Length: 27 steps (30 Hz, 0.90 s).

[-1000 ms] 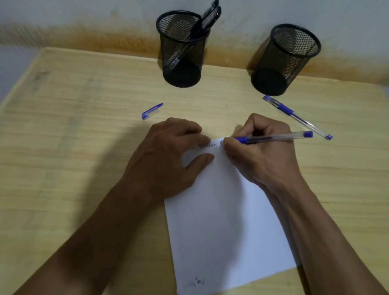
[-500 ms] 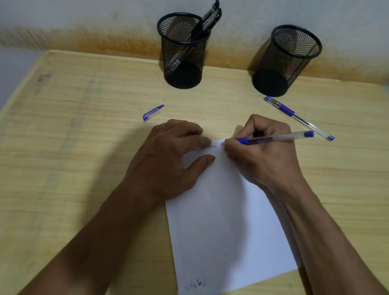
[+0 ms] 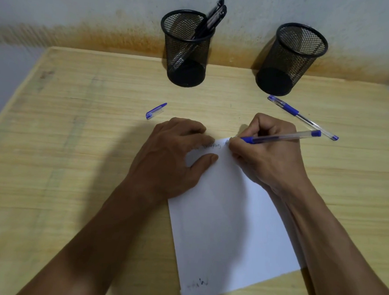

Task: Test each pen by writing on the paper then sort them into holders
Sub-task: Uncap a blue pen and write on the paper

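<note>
A white sheet of paper (image 3: 227, 229) lies on the wooden table (image 3: 62, 162). My left hand (image 3: 172, 159) presses flat on the sheet's top left corner. My right hand (image 3: 268, 156) grips a clear blue pen (image 3: 283, 137) with its tip on the paper's top edge, beside some faint scribbles. Another capped blue pen (image 3: 302, 116) lies on the table beyond my right hand. A loose blue cap (image 3: 156, 110) lies beyond my left hand. Two black mesh holders stand at the back: the left holder (image 3: 187, 49) has dark pens in it, the right holder (image 3: 291, 59) looks empty.
A stained wall runs right behind the holders. The table's left edge slants away at the far left. More faint scribbles mark the paper's near corner (image 3: 197, 284).
Both hands stay in place. The pen tip has shifted only slightly along the paper's top edge.
</note>
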### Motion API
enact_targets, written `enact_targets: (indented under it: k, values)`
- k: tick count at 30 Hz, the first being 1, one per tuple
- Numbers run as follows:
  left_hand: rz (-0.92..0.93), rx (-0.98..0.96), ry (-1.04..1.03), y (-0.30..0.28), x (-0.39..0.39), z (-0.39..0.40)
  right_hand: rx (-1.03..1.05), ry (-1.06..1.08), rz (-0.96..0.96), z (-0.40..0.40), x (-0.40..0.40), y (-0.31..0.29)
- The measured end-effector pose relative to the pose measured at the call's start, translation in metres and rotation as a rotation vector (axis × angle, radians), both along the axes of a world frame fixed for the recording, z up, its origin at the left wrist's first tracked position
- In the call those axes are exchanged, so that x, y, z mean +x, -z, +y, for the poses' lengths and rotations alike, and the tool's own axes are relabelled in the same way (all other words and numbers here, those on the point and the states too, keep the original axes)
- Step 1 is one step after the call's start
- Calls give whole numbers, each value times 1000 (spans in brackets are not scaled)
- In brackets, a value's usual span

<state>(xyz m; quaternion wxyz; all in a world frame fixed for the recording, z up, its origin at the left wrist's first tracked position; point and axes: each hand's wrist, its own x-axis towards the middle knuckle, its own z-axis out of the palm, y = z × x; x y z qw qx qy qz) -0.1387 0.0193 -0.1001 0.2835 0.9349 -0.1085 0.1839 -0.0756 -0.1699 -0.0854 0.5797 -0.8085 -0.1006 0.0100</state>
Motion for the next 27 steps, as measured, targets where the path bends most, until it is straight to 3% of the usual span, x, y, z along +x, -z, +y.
enact_targets:
  k: [27]
  values:
    - [-13,14,-23,1,-2,-2,204,29,104,-8,-3,-9]
